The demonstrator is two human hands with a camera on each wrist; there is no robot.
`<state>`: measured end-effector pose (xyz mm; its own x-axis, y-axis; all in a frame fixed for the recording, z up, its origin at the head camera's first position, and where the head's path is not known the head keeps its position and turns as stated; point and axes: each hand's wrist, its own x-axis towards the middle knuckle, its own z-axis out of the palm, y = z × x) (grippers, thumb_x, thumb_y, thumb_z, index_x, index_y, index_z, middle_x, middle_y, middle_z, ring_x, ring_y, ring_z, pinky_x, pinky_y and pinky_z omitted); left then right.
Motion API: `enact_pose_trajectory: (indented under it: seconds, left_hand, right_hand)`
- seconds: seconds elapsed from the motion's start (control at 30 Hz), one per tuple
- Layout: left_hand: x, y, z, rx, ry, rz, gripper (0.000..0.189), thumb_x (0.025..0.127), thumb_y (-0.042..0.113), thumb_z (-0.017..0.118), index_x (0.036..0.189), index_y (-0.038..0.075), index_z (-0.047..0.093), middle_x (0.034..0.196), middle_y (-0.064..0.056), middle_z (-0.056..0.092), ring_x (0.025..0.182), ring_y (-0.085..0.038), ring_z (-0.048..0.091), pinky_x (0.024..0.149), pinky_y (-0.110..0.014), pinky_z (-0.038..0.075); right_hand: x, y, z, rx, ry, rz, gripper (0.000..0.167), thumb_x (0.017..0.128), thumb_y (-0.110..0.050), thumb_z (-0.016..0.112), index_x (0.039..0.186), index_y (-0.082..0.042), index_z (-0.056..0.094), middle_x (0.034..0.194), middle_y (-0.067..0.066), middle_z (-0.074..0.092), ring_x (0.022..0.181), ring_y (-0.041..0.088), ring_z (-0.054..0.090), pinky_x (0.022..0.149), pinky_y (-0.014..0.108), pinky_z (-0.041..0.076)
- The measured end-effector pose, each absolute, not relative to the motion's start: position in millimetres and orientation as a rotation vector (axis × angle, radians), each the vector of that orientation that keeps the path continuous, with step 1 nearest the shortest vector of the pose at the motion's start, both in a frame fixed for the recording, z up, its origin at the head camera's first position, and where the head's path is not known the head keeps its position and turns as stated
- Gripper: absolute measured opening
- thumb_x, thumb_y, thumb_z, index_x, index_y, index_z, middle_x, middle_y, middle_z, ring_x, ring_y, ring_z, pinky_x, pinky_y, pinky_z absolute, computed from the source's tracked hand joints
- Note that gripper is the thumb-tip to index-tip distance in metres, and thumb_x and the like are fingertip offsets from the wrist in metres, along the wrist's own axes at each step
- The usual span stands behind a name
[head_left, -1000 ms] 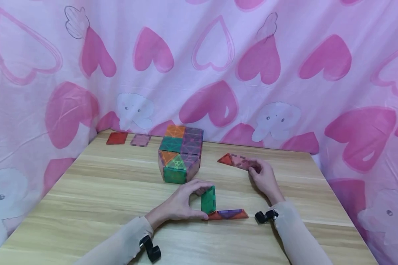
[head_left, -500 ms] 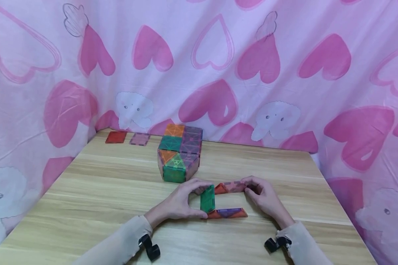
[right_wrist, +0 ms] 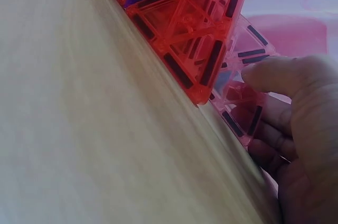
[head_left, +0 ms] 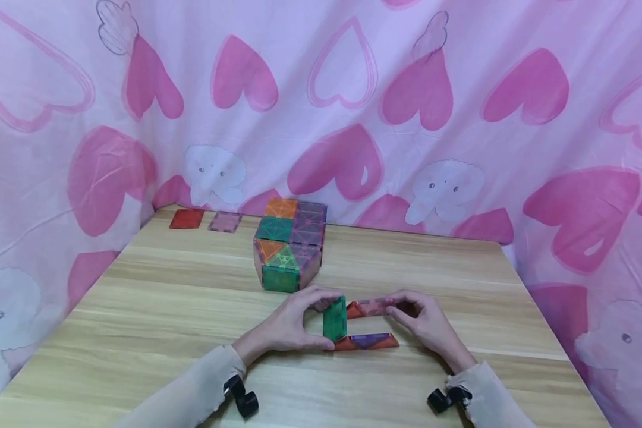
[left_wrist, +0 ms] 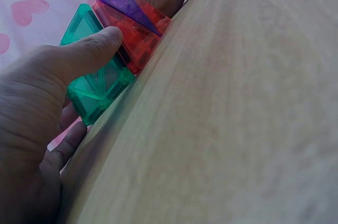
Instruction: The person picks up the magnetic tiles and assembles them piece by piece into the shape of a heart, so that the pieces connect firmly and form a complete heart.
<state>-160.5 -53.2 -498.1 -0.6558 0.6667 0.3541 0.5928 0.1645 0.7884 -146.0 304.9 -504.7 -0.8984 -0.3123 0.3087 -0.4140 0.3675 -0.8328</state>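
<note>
My left hand [head_left: 289, 324] grips an upright green magnetic tile [head_left: 334, 319] between thumb and fingers. From its near end, a standing strip of red and purple triangular tiles [head_left: 370, 340] runs to the right; in the left wrist view my thumb lies across the corner between the two. On the far side, a strip with a red triangle and pink tiles [head_left: 373, 306] stands at the green tile's other end. My right hand [head_left: 430, 330] pinches its right end, and the pink tile [right_wrist: 240, 94] shows between thumb and fingers in the right wrist view.
Behind the hands stands a block built of orange, green and purple tiles [head_left: 291, 229]. A red square tile [head_left: 186, 218] and a pale pink square tile [head_left: 224, 222] lie flat at the back left. A pink heart-patterned curtain [head_left: 321, 107] borders the wooden table [head_left: 155, 309].
My right hand has brought the red and pink strip towards me and leftward, up to the green tile's far end. My left hand has kept its grip on the green tile.
</note>
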Motion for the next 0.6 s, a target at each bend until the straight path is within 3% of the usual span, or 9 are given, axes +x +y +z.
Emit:
enact_pose_trajectory:
  seconds: [0.33, 0.6]
  left_hand:
    - [-159.6, -55.7, -495.3, 1.259, 2.353, 1.475, 0.094, 0.083, 0.037, 0.102, 0.163, 0.020, 0.056, 0.157, 0.012, 0.057, 0.134, -0.014, 0.061, 0.112, -0.036, 0.056]
    - [-159.9, -52.9, -498.4, 1.243, 2.350, 1.495, 0.092, 0.082, 0.034, 0.103, 0.161, 0.023, 0.057, 0.155, 0.008, 0.060, 0.131, -0.018, 0.063, 0.111, -0.039, 0.056]
  right_hand:
    - [-143.1, 295.3, -504.0, 0.709, -2.488, 1.607, 0.020, 0.100, 0.000, 0.081, 0.117, -0.010, 0.082, 0.115, 0.009, 0.082, 0.101, 0.016, 0.077, 0.083, 0.024, 0.062]
    - [-141.3, 292.7, -500.9, 0.618, -2.540, 1.525, 0.023, 0.102, -0.009, 0.081, 0.122, -0.019, 0.083, 0.118, -0.002, 0.083, 0.106, 0.017, 0.077, 0.087, 0.024, 0.061]
